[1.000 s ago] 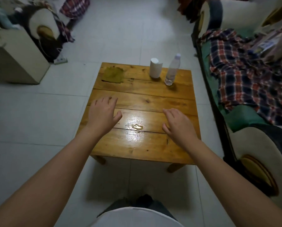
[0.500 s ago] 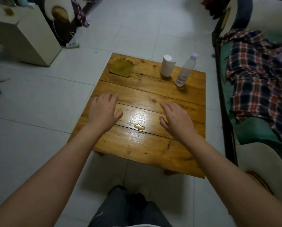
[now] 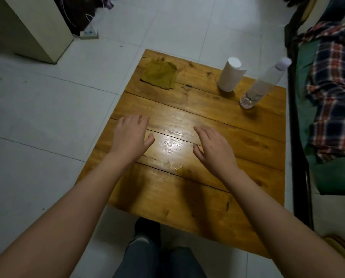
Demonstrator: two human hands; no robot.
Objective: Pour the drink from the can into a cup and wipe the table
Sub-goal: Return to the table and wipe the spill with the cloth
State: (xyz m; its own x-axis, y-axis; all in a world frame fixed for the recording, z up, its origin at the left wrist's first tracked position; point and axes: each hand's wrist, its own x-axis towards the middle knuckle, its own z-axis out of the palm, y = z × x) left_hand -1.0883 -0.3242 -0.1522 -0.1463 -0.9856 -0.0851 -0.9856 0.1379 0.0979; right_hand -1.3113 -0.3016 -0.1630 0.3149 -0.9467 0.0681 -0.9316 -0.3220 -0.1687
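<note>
A low wooden table (image 3: 247,207) stands in front of me. A white paper cup (image 3: 230,77) sits upside down at its far right, and beside it stands a clear plastic bottle (image 3: 261,87) with a white cap. An olive-green cloth (image 3: 159,75) lies flat at the far left corner. A small puddle of liquid (image 3: 178,167) glistens near the table's middle. My left hand (image 3: 130,135) and my right hand (image 3: 213,149) hover palm-down over the middle boards, fingers spread, holding nothing. The puddle lies between them, nearer to me.
A sofa (image 3: 328,177) draped with a plaid blanket (image 3: 336,101) runs along the table's right side. A cream cabinet (image 3: 27,27) stands on the white tiled floor at the back left, with a power strip (image 3: 89,33) beside it. My legs (image 3: 157,255) are at the table's near edge.
The view has moved closer to the table and tilted down, so the table shifted right and looks larger. Both hands stay spread over the middle boards, holding nothing.
</note>
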